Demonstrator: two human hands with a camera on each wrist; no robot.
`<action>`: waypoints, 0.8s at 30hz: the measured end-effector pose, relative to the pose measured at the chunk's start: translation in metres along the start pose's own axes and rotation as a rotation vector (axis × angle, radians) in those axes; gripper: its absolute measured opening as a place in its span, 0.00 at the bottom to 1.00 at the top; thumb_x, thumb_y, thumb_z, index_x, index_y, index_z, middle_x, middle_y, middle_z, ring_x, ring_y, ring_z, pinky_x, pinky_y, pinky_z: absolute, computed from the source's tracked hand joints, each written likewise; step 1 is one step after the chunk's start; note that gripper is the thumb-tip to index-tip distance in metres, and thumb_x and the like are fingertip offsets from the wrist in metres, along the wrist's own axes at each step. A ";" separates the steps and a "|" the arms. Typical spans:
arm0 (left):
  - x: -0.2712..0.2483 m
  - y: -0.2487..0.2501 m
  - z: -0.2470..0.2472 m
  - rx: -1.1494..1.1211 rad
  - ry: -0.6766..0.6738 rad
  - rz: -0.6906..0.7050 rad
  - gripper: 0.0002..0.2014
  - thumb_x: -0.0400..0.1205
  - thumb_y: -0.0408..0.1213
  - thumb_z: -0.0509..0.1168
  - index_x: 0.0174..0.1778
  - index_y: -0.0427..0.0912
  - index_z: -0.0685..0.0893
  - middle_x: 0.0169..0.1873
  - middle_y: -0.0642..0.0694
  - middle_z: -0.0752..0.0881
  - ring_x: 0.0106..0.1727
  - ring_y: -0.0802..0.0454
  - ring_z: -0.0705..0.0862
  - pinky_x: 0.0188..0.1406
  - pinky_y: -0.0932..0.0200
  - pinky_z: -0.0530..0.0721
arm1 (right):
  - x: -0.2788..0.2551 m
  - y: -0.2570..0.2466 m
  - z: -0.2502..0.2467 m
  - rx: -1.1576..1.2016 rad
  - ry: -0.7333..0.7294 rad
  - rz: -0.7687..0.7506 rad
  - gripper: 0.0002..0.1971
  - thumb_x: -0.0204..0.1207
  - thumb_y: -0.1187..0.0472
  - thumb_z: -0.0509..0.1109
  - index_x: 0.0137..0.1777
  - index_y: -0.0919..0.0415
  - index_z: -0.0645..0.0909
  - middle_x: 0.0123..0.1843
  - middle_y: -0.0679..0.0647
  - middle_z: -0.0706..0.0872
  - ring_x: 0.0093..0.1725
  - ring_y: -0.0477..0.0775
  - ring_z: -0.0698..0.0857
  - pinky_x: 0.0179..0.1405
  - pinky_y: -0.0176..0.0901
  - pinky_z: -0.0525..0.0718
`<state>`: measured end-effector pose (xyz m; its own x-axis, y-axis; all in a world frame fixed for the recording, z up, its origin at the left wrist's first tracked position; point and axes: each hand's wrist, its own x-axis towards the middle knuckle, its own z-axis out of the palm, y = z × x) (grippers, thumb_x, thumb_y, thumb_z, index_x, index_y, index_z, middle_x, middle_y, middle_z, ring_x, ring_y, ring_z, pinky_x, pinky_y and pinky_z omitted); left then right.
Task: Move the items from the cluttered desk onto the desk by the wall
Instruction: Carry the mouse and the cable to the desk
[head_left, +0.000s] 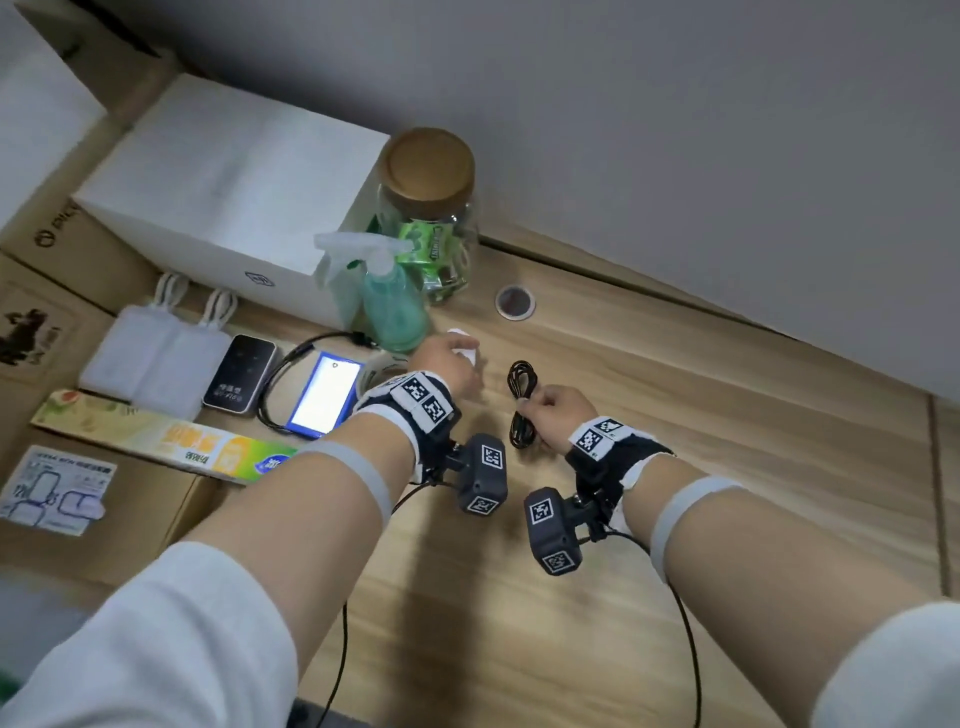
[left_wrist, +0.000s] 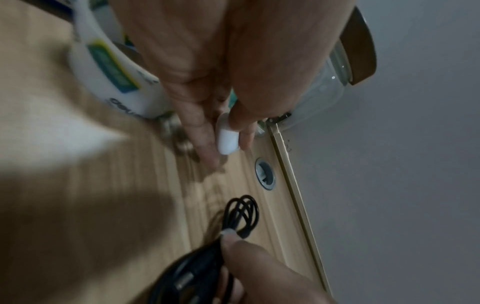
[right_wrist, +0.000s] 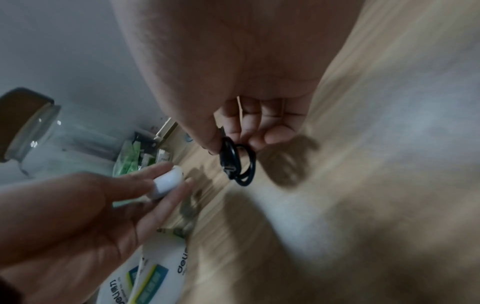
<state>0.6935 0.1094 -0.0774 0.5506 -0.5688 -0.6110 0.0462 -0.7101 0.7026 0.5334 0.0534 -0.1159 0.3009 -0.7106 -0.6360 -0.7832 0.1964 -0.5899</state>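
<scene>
My left hand (head_left: 451, 354) pinches a small white rounded case (left_wrist: 226, 138) between thumb and fingers, low over the wooden desk (head_left: 675, 441) by the wall; the same white case (right_wrist: 167, 183) shows in the right wrist view. My right hand (head_left: 555, 417) pinches a coiled black cable (head_left: 521, 400) at its middle, its loops hanging to the desk. The cable (right_wrist: 237, 162) dangles from my thumb and fingers, and the cable (left_wrist: 241, 214) also shows in the left wrist view. Both hands are a short way apart, near the desk's middle.
A teal spray bottle (head_left: 392, 296) and a glass jar with a wooden lid (head_left: 428, 208) stand behind my left hand. A tape roll (head_left: 382, 366), a blue phone (head_left: 324, 392), a black device (head_left: 240, 379), white pouches, a long box and cardboard boxes lie left. A cable hole (head_left: 514, 301) sits near the wall.
</scene>
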 end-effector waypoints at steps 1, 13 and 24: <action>0.004 0.003 0.001 0.016 -0.021 -0.006 0.19 0.80 0.25 0.63 0.60 0.48 0.88 0.60 0.39 0.87 0.57 0.38 0.88 0.62 0.47 0.87 | 0.007 -0.003 0.001 -0.015 -0.001 0.002 0.14 0.77 0.51 0.71 0.32 0.54 0.76 0.29 0.52 0.81 0.31 0.59 0.79 0.34 0.42 0.76; 0.026 0.006 0.006 0.258 0.070 -0.002 0.13 0.81 0.42 0.67 0.62 0.51 0.85 0.66 0.42 0.74 0.54 0.41 0.83 0.70 0.53 0.79 | 0.043 -0.041 0.018 -0.045 0.053 -0.049 0.07 0.71 0.53 0.72 0.38 0.51 0.75 0.44 0.55 0.90 0.44 0.63 0.90 0.48 0.51 0.89; 0.006 0.008 -0.003 0.286 0.068 0.023 0.20 0.83 0.37 0.63 0.72 0.39 0.81 0.75 0.36 0.71 0.65 0.37 0.82 0.73 0.50 0.77 | 0.016 -0.030 0.003 0.159 0.086 -0.039 0.03 0.70 0.57 0.67 0.42 0.48 0.80 0.37 0.53 0.88 0.35 0.60 0.86 0.33 0.49 0.84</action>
<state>0.7001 0.1011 -0.0743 0.6039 -0.5639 -0.5633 -0.1984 -0.7908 0.5790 0.5634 0.0383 -0.1096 0.2763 -0.7736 -0.5703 -0.6740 0.2670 -0.6887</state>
